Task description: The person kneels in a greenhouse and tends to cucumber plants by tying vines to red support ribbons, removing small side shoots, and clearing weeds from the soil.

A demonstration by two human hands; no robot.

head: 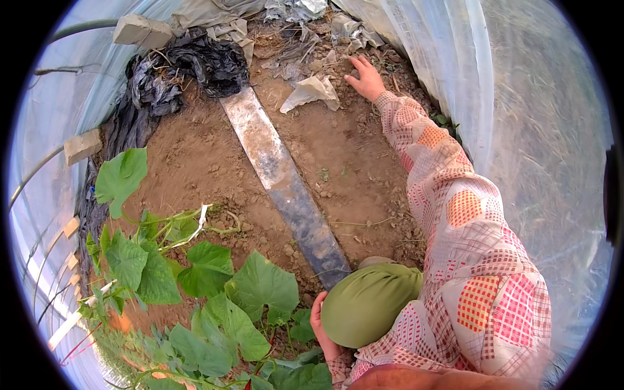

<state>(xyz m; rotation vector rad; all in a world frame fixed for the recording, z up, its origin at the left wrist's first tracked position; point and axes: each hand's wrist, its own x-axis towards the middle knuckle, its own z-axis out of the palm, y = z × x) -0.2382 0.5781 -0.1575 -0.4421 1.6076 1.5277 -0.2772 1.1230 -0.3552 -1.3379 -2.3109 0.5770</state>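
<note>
My right hand (366,79) reaches out over the soil at the far right, its fingers apart and nothing in it. Close by on its left lies a crumpled scrap of pale plastic film (312,92). My left hand (325,327) is low in the picture, against the side of my bent knee in green cloth (373,304); part of it is hidden, so its grip is unclear. From beside the knee a long flat board (287,187), whitish and dark-stained, runs across the bare soil (190,156) to a heap of black plastic film (209,61).
Broad-leaved vine plants (209,312), likely cucumber, stand at lower left, one tied with white string (197,229). Clear plastic sheeting (448,73) walls the right side. Along the left wall, blocks (83,146) sit beside curved hoops (34,178). Crumpled sheeting (297,9) lies at the far end.
</note>
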